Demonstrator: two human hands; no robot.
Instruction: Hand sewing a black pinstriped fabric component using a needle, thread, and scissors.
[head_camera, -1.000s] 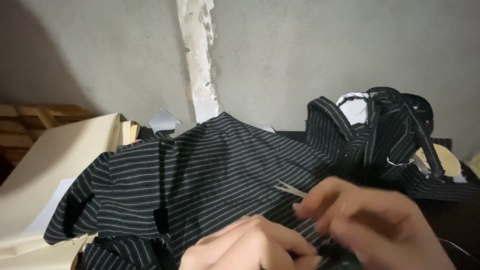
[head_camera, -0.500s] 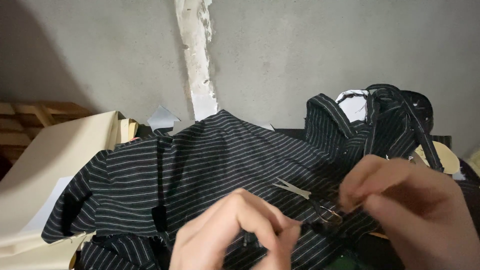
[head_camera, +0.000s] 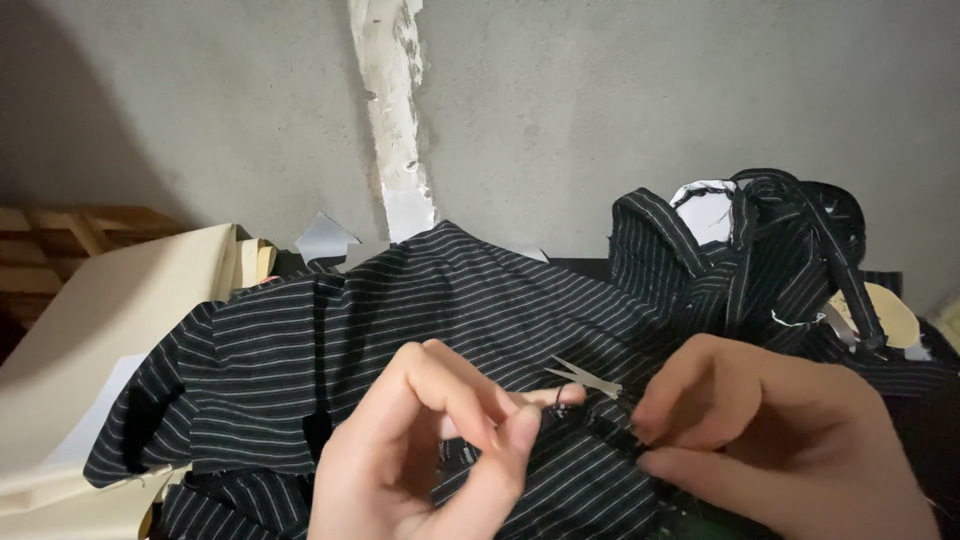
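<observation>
A black garment with thin white stripes (head_camera: 400, 320) lies spread in front of me. My left hand (head_camera: 430, 460) is at the lower middle, its thumb and fingertips pinched on a small dark bit of the cloth at a seam. My right hand (head_camera: 790, 450) is at the lower right and pinches a fold of the same garment just beside it. Between the two hands, a small pair of silver snips (head_camera: 585, 376) rests on the fabric, touching neither hand as far as I can see.
A heap of more striped black pieces (head_camera: 760, 250) sits at the back right, with a tan rounded piece (head_camera: 893, 312) beside it. Cream sheets of paper or card (head_camera: 120, 330) lie at the left over wooden slats (head_camera: 60, 228). A grey wall (head_camera: 600, 100) stands behind.
My right hand has drawn off to the right, uncovering the snips. My left hand has risen and its fingers have curled onto the cloth. The snips have stayed in place.
</observation>
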